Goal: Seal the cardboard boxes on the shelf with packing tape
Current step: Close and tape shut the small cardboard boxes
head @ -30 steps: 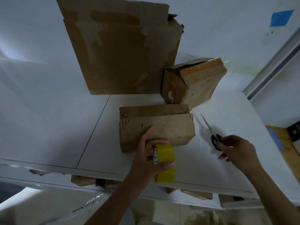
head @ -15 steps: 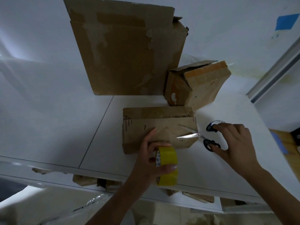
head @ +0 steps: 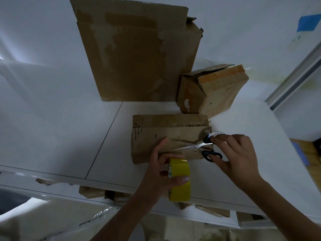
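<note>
A flat cardboard box (head: 156, 134) lies on the white shelf (head: 69, 136) near its front edge. My left hand (head: 161, 173) grips a yellow roll of packing tape (head: 179, 180) at the box's front side, thumb over the roll. My right hand (head: 236, 160) holds black-handled scissors (head: 199, 148) by the loops, blades pointing left over the box top, just above the roll. Behind stand a large worn cardboard box (head: 139, 54) and a smaller box (head: 212, 91) with a raised flap.
Cardboard pieces (head: 92, 191) show on a lower shelf below the front edge. A blue tape patch (head: 308, 23) sticks to the wall at top right. A wooden surface (head: 311, 153) lies to the right of the shelf.
My right hand picked up the scissors from the shelf at right and carried them left over the flat box. My left hand kept holding the tape roll.
</note>
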